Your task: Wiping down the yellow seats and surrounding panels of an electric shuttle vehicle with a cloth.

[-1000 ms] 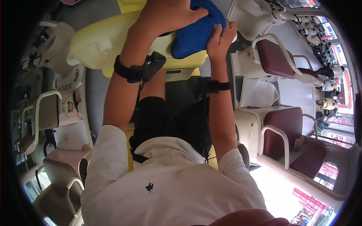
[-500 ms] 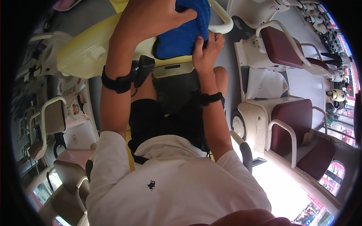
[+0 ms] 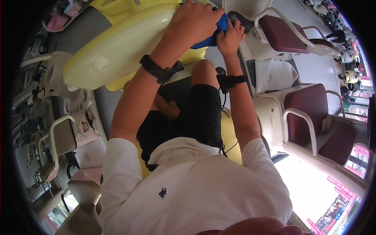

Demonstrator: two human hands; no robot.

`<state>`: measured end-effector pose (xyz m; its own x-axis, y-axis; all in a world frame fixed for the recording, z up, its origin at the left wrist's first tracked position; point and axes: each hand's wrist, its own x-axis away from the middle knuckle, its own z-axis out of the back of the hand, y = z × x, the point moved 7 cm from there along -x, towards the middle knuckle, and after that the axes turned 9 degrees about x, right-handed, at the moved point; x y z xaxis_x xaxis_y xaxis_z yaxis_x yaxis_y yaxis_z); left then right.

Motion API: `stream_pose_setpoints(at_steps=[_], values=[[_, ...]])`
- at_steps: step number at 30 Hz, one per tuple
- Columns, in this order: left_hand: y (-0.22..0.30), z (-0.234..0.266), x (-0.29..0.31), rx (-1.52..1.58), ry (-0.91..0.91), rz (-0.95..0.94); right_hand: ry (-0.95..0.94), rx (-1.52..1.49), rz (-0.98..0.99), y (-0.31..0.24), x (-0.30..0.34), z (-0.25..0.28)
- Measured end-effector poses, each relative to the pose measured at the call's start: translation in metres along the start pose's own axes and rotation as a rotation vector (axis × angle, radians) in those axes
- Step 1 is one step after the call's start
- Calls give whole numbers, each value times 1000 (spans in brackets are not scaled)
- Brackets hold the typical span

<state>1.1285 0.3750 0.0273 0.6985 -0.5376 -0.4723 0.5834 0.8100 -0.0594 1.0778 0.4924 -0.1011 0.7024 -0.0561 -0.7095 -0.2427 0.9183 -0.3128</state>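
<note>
A blue cloth (image 3: 222,23) is bunched at the right end of a glossy pale yellow vehicle shell (image 3: 121,45), with part of it hanging below my hands. My left hand (image 3: 194,22) reaches across the shell, its fingers curled over the cloth. Just to the right, my right hand (image 3: 231,38) grips the cloth's other side, fingers bent. What lies under the cloth is hidden by my hands. A black strap (image 3: 158,70) circles my left wrist, and another black strap (image 3: 235,79) with a small device is on my right.
My knees are below the shell, in black shorts (image 3: 199,113). Parked small vehicles with maroon seats (image 3: 284,33) and white armrails (image 3: 311,129) line the right. At left are more seats (image 3: 64,137) with rails. A bright doorway (image 3: 299,188) opens at lower right.
Both hands have moved rightward with the cloth, which was spread wider and now looks bunched and mostly covered. More of the yellow shell shows, and my view and legs have shifted.
</note>
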Motion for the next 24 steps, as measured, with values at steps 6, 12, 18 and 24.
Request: stream_pose_setpoints(at_steps=[6,12,18,24], values=[[2,-76,-4,-30,-65,113,-164,-217,-36,30,-15,-6],[12,-96,20,-161,-115,-48,-178,-295,657,-48,-16,12],[-1,-99,-12,-180,-55,460,-442,-525,780,-32,-52,-14],[-12,-117,-28,9,37,525,-581,-525,808,-11,-64,-43]])
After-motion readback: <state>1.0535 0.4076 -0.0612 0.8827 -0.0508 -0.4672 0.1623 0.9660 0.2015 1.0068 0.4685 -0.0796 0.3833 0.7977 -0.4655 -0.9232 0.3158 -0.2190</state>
